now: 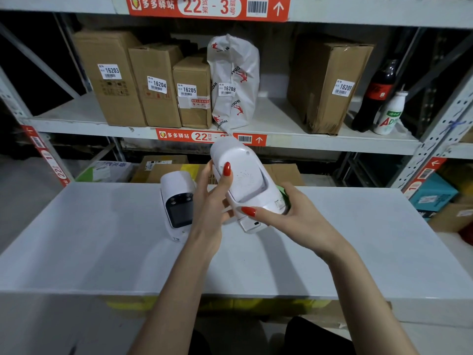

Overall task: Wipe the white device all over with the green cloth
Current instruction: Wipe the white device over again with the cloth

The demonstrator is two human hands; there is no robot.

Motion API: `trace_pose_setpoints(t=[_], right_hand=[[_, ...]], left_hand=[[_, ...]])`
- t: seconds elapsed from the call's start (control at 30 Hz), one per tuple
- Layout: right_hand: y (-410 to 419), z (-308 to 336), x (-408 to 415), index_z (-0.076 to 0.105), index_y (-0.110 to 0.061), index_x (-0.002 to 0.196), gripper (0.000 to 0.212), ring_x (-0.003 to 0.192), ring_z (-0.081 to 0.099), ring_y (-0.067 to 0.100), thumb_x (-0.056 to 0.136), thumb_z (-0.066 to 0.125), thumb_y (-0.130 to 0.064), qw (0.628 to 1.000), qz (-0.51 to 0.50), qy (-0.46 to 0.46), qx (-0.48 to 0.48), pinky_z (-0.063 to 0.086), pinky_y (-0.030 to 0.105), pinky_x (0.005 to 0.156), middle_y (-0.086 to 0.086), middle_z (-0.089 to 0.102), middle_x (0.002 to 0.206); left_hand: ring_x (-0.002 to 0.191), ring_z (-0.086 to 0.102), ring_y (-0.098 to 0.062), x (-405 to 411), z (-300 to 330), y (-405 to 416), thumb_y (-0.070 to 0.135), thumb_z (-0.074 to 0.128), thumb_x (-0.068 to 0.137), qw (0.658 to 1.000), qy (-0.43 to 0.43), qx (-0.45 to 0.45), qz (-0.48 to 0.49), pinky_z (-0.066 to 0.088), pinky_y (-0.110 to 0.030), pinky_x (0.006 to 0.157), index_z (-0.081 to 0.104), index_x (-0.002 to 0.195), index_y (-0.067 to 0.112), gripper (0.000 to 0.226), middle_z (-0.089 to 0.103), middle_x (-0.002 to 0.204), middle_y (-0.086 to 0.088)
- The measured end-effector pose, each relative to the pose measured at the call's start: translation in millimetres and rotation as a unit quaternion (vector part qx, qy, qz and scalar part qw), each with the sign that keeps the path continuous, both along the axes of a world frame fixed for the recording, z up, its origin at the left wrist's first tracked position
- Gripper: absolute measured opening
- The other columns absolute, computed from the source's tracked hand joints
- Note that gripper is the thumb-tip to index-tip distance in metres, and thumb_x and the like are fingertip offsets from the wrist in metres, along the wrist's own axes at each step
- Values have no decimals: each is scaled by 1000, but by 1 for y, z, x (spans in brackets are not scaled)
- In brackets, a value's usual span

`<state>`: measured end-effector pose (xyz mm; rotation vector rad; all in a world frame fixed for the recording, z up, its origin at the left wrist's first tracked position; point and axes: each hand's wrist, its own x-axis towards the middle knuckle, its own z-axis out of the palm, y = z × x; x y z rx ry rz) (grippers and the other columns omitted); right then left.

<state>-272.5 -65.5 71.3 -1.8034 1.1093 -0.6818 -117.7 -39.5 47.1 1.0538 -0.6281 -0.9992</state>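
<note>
Above the table [102,252], the white device [243,175] is clasped by the left hand [212,201] and right hand [294,211]; green cloth [286,194] is pressed beneath the right grip.

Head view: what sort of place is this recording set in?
Probably a parcel pickup station or stockroom: metal shelving with red numbered shelf labels, cardboard boxes bearing numbered barcode stickers, and a white mailer bag among them.
</note>
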Motion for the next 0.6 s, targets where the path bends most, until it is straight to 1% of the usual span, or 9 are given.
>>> trace_pose_setpoints(t=[0.07, 0.17, 0.23, 0.3, 0.37, 0.43, 0.5, 0.53, 0.6], right_hand=[[-1, -1, 0, 51, -28, 110, 55, 97, 58, 6, 67, 82, -45, 1000, -9, -20, -13, 56, 25, 75, -10, 60, 107], [-1, -3, 0, 50, -32, 105, 54, 96, 58, 6, 65, 85, -38, 999, -2, -26, -43, 56, 25, 76, -9, 59, 106], [-2, -6, 1, 50, -29, 109, 59, 98, 56, 7, 63, 86, -39, 997, -7, -3, -82, 52, 22, 75, -8, 57, 106], [-2, -8, 1, 49, -28, 114, 66, 100, 52, 5, 61, 87, -39, 993, -15, 11, -116, 47, 14, 74, -11, 53, 105], [-3, -9, 1, 48, -27, 118, 71, 100, 47, 1, 60, 88, -37, 991, -16, 21, -135, 41, 5, 73, -13, 49, 105], [-2, -9, 2, 48, -27, 119, 73, 98, 45, -4, 59, 88, -38, 988, -16, 30, -147, 38, 0, 71, -13, 48, 104], [-1, -9, 3, 47, -28, 118, 72, 97, 45, -6, 59, 87, -43, 988, -14, 40, -150, 39, 2, 71, -14, 48, 104], [0, -9, 3, 48, -28, 116, 71, 96, 45, -5, 60, 86, -46, 988, -10, 49, -146, 40, 5, 69, -14, 48, 103], [1, -9, 4, 49, -29, 110, 63, 93, 49, 0, 62, 82, -54, 990, 1, 64, -125, 40, 12, 65, -12, 50, 101]], left_hand=[[106, 69, -20, 0, 0, 0, 53, 70, 77, 1000, 21, 4, -5, 59, -45, 79, 59, 125, 33, 53, 71, 118, 6], [108, 67, -23, -2, 1, 0, 58, 68, 76, 998, 55, 11, -8, 58, -42, 78, 62, 120, 28, 54, 71, 114, 2], [109, 65, -25, -3, 2, 0, 58, 58, 71, 997, 74, 13, -19, 57, -45, 86, 64, 114, 28, 53, 72, 112, 0], [105, 67, -23, -2, 2, -1, 58, 56, 72, 995, 94, 10, -26, 55, -48, 92, 66, 107, 29, 47, 76, 99, 4], [101, 68, -23, -2, 2, 1, 60, 55, 75, 994, 107, 9, -22, 56, -48, 89, 66, 114, 26, 52, 76, 92, 5], [101, 68, -24, -2, 1, 0, 65, 56, 74, 992, 122, 22, -9, 58, -46, 82, 62, 128, 23, 69, 74, 97, 1], [102, 70, -25, -2, 1, -1, 67, 53, 81, 989, 144, 41, -3, 59, -44, 79, 62, 129, 22, 66, 73, 112, -4], [101, 71, -25, -2, 1, 0, 66, 50, 87, 986, 160, 45, -7, 60, -43, 79, 64, 126, 22, 61, 73, 114, -5], [99, 72, -25, -2, 2, 0, 64, 44, 92, 981, 189, 33, -25, 59, -42, 79, 66, 119, 22, 55, 75, 110, -5]])
